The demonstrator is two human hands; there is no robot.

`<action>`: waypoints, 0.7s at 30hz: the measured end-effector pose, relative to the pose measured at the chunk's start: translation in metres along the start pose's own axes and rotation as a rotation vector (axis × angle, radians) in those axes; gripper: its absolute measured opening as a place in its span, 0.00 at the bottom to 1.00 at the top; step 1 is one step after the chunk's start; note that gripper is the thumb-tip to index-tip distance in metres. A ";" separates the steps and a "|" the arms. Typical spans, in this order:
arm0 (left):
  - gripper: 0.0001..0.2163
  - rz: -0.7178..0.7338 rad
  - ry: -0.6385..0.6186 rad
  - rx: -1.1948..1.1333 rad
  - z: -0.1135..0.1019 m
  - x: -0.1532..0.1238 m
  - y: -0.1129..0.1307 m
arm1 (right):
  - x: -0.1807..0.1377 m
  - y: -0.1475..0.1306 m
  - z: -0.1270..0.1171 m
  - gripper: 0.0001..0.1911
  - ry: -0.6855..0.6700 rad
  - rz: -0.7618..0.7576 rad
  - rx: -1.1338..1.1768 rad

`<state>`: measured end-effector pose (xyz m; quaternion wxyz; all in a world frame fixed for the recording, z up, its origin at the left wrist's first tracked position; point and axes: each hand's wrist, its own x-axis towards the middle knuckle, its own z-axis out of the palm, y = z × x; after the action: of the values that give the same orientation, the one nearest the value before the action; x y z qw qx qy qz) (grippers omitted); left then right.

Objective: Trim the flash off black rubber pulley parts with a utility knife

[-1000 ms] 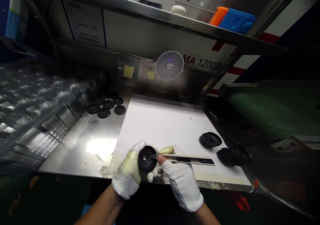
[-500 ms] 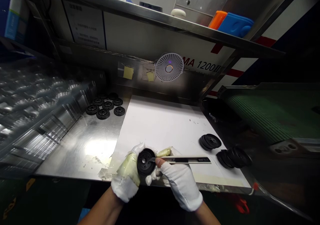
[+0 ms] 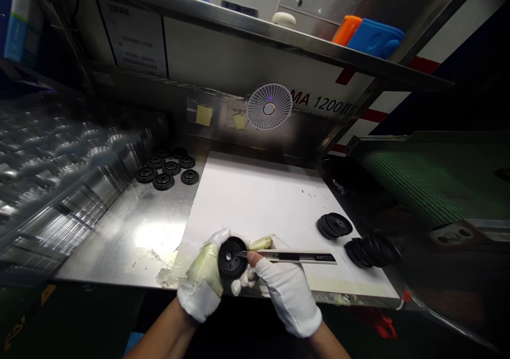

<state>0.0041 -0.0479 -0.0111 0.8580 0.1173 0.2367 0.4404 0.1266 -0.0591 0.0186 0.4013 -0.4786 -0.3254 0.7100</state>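
My left hand (image 3: 205, 274), in a white glove with a yellowish patch, grips a round black wheel-like part (image 3: 232, 266) with a small hole at its centre. Its face is tilted up towards me. In my gloved right hand (image 3: 285, 287), thumb tip bare, is a slim utility knife (image 3: 300, 256) with a light body and dark insert. The knife's blade reaches over the face of the black part, close to its hub. Some fingers of both hands are hidden behind the part and the knife.
White paper (image 3: 255, 194) covers the middle of the metal bench. Several black discs (image 3: 171, 168) lie at left beside stacked clear plastic trays (image 3: 75, 178). Stacked black parts (image 3: 334, 225) stand at right, near a green conveyor (image 3: 430, 178). A small fan (image 3: 270, 107) faces me below the shelf.
Almost nothing differs. Both hands, the black part and the knife keep nearly the same place, with only a very slight shift of the whole view.
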 end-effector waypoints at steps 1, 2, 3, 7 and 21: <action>0.23 -0.005 -0.022 0.003 0.000 0.000 0.000 | 0.000 -0.001 0.000 0.19 -0.012 0.006 -0.013; 0.24 -0.004 -0.039 0.008 0.000 -0.001 0.000 | 0.000 -0.002 0.000 0.19 -0.027 0.014 -0.023; 0.25 0.002 -0.041 0.007 0.001 -0.002 0.001 | 0.000 -0.003 0.000 0.19 -0.043 0.024 -0.029; 0.23 -0.008 0.008 0.001 0.007 -0.005 0.005 | 0.000 -0.003 0.005 0.18 -0.031 -0.038 0.003; 0.24 0.012 0.011 0.024 0.017 -0.014 0.010 | 0.002 -0.010 -0.004 0.17 -0.145 -0.040 0.004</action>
<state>-0.0019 -0.0533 0.0116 0.8526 0.1267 0.2461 0.4433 0.1319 -0.0519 0.0248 0.3919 -0.4185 -0.3617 0.7352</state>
